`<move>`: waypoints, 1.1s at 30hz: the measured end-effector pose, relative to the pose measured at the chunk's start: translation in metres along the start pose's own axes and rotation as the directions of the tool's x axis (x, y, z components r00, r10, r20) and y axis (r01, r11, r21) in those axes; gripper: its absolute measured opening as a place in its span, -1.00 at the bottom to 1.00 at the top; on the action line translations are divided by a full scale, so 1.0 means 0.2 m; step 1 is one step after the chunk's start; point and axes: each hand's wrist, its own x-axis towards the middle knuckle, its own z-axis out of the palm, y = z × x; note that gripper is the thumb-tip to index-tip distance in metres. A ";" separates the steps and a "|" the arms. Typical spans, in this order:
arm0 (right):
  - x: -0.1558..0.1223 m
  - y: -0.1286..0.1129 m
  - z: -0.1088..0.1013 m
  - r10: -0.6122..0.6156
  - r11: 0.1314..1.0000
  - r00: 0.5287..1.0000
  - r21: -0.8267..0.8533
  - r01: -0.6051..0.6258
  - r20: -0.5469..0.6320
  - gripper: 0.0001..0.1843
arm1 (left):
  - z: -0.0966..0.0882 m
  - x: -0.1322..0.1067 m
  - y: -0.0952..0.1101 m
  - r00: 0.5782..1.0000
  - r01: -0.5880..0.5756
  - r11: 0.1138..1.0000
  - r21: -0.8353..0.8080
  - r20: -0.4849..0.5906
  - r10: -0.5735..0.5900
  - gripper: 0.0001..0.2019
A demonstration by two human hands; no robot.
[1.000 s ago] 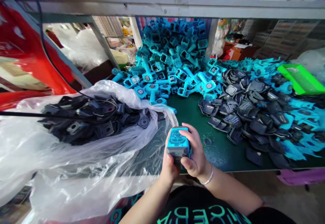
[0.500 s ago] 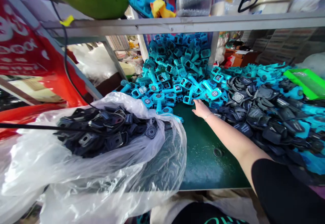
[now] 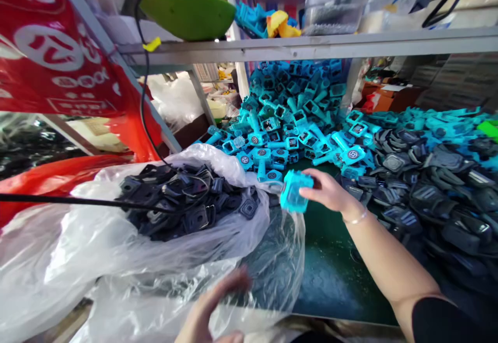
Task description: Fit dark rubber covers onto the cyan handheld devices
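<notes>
My right hand (image 3: 329, 191) is closed on a square blue plastic part (image 3: 294, 191) and holds it just above the green table (image 3: 330, 275), beside the rim of a clear plastic bag (image 3: 116, 270). Behind it rises a big heap of blue handled parts (image 3: 288, 114). My left hand (image 3: 212, 309) is low at the bottom edge in front of the bag, blurred, with its fingers stretched out and nothing in them. The bag holds several dark square frames (image 3: 182, 203).
A pile of dark covers (image 3: 424, 187) mixed with blue pieces fills the right of the table. A metal shelf (image 3: 311, 47) overhead carries a green bowl (image 3: 187, 13) and a clear tub (image 3: 334, 8). A black cable (image 3: 70, 200) crosses the bag. Red sheeting (image 3: 58, 63) hangs left.
My right hand reached to the blue heap, took a square blue part and has drawn back toward me. My left hand has come into view at the bottom. The view tilted up.
</notes>
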 end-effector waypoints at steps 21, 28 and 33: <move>0.19 -0.04 0.70 -0.068 0.997 0.998 0.036 0.067 0.016 -0.42 | 0.37 0.19 0.07 0.880 -0.158 0.508 -0.847 -0.354 -0.316 0.00; -0.33 -0.01 0.39 0.019 0.728 0.945 0.643 -0.238 0.328 -0.31 | 0.47 0.32 0.11 0.901 -0.154 0.542 -0.826 -0.343 -0.265 -0.12; -0.58 -0.02 0.40 -0.125 0.930 0.990 0.341 0.137 -0.057 -0.28 | 0.59 0.43 0.20 0.887 -0.112 0.546 -0.830 -0.331 -0.322 -0.15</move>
